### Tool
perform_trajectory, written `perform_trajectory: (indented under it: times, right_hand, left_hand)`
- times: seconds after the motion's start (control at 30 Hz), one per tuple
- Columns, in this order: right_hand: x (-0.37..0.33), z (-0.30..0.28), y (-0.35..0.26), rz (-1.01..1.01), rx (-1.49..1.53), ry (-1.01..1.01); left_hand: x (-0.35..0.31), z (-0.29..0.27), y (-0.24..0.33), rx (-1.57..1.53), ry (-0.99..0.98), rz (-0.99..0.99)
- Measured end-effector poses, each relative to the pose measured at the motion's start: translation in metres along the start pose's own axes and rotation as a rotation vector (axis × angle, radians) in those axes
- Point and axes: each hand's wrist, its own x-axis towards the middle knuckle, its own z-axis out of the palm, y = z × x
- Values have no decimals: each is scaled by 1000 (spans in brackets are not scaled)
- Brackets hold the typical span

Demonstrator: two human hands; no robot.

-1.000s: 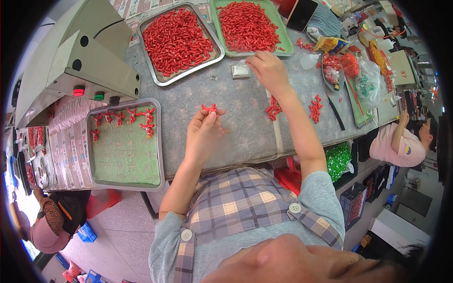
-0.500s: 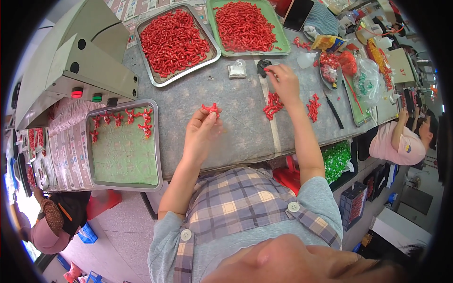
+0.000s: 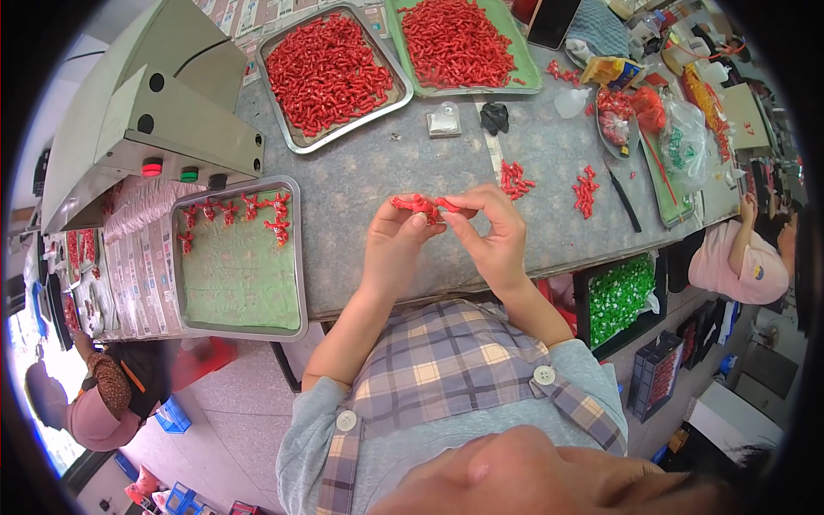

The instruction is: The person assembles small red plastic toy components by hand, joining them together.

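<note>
Above the table's near edge, my left hand (image 3: 390, 249) pinches a small red plastic figure (image 3: 415, 204). Close against it, my right hand (image 3: 496, 233) is closed on a small red limb-shaped piece (image 3: 446, 205), its end meeting the figure's right side; whether the two are joined, I cannot tell. Just beyond my right hand is a small pile of red pieces (image 3: 515, 182), with a second pile (image 3: 585, 192) to its right. To the left, a metal tray (image 3: 299, 257) with a green lining bears several similar red figures (image 3: 250, 206) along its far side.
Two trays heaped with red pieces, one metal (image 3: 335, 73) and one green (image 3: 459, 43), stand at the back. A grey machine (image 3: 172, 137) with buttons rises at the left. Further right are a black wad (image 3: 494, 118), a knife (image 3: 624, 199) and a metal scoop (image 3: 620, 129).
My right hand has come back from the black wad toward me, bringing a red piece to the figure in my left hand. The left hand has shifted slightly.
</note>
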Motion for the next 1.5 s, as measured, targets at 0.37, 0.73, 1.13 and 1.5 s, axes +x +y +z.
perform_trajectory:
  times: [0.37, 0.73, 1.13, 1.5]
  right_hand:
    - [-8, 6, 2, -115, -94, 21]
    - [-2, -6, -4, 40, 172, -121]
    - [-6, -11, -13, -45, 19, -155]
    - [-14, -18, -1, 122, 179, -203]
  left_hand:
    - [-1, -1, -2, 179, -42, 166]
    - [1, -5, 6, 502, -134, 353]
    - [-3, -3, 10, 492, -160, 238]
    - [-9, 2, 14, 514, -164, 103]
